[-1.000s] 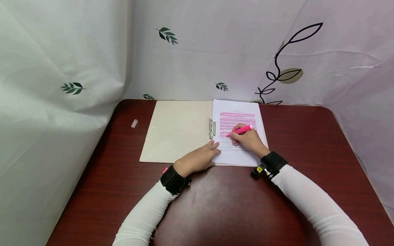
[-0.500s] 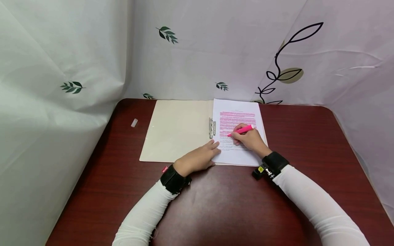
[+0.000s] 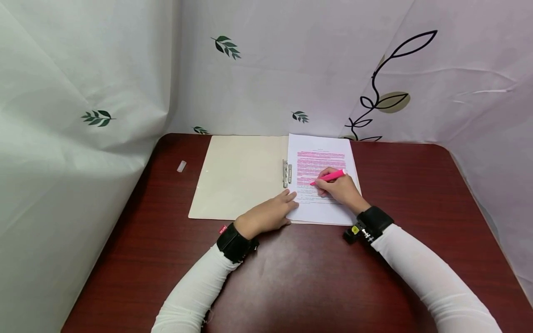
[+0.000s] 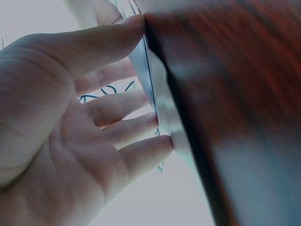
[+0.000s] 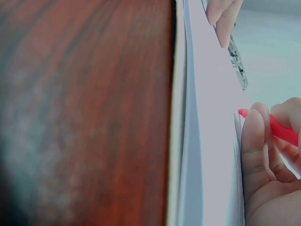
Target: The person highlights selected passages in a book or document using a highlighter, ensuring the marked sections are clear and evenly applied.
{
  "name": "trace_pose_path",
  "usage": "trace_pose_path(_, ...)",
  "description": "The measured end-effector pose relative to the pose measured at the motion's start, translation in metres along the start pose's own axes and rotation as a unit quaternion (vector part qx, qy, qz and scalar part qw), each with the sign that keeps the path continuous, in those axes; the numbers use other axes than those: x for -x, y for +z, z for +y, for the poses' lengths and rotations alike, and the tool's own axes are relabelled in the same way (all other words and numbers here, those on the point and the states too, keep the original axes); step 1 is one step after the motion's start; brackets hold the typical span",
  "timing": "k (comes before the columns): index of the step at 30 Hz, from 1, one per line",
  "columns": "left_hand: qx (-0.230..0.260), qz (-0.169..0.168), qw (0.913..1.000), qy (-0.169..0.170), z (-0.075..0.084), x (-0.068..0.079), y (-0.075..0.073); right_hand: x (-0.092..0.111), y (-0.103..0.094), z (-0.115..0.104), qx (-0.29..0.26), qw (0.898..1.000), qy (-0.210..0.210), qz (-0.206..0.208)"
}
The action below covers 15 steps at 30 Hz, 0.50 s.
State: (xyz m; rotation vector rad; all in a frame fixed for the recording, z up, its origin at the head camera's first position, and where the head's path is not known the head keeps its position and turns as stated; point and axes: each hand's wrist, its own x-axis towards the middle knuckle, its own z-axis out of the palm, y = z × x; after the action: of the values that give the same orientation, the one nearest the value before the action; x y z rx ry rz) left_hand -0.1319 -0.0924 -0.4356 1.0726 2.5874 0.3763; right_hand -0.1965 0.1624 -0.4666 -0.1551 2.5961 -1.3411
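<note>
My right hand [image 3: 341, 188] grips a pink highlighter [image 3: 333, 176], its tip on a line of text partway down a printed sheet [image 3: 320, 215]. Pink marking covers the lines above the tip. The sheet tops a stack of paper on the right side of an open cream folder [image 3: 241, 175]. Fingers spread, my left hand [image 3: 266, 214] rests on the lower left edge of the paper. In the left wrist view the thumb [image 4: 127, 35] touches the paper's edge. The right wrist view shows the highlighter [image 5: 282, 132] between thumb and fingers.
A metal clip [image 3: 287, 173] sits along the folder's spine. The small whitish cap-like piece [image 3: 181, 166] lies on the dark red wooden table [image 3: 416, 185], left of the folder. Patterned white curtains [image 3: 266, 69] hang behind and at both sides.
My right hand and the highlighter have slid slightly rightward along the text line. The left hand has stayed in place on the paper.
</note>
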Motion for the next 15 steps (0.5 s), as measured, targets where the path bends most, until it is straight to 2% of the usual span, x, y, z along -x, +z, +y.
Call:
trace_pose_path(5,0.001,0.000,1.0000,0.001,0.0003,0.0001,-0.0005,0.0013,-0.0025,0.0006,-0.013,1.000,0.002,-0.002)
trace_pose_path(15,0.003,-0.001,1.0000,0.000,0.0009,0.0012,-0.0011,0.0012,-0.0056,0.0032,0.000,1.000,0.009,-0.003)
